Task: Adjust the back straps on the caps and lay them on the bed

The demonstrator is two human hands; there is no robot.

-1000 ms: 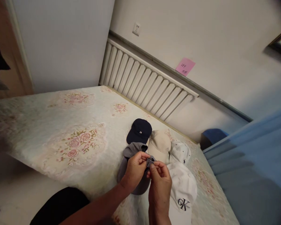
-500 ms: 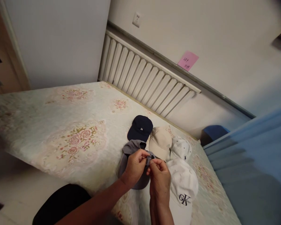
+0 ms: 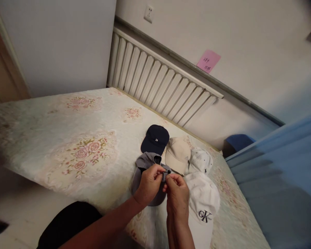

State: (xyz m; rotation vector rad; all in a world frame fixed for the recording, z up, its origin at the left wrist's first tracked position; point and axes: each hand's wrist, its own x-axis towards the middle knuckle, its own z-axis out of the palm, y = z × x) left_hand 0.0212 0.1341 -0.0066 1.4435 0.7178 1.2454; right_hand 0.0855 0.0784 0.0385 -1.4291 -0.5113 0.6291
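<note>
Pinching the strap [image 3: 164, 176] of the grey cap [image 3: 145, 161] on the bed [image 3: 52, 131] with left hand [image 3: 149, 185] and right hand [image 3: 178, 193], we seem partway, its fastening unclear; four other caps [image 3: 178, 152] lie nearby, unheld.

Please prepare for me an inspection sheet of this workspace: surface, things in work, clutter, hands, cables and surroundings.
Surface: pale flower-patterned cover.
Things in work: grey cap on the cover; its grey strap is between the fingertips, whether fastened cannot be told.
Clutter: navy cap, beige cap, white cap with small dark emblem, white cap with large dark letters, all lying near the grey cap.
Hands: left hand and right hand both pinch the strap.
Cables: nothing seen.
Surroundings: radiator along the wall, pink note and socket above it, blue curtain at the picture's right.
</note>
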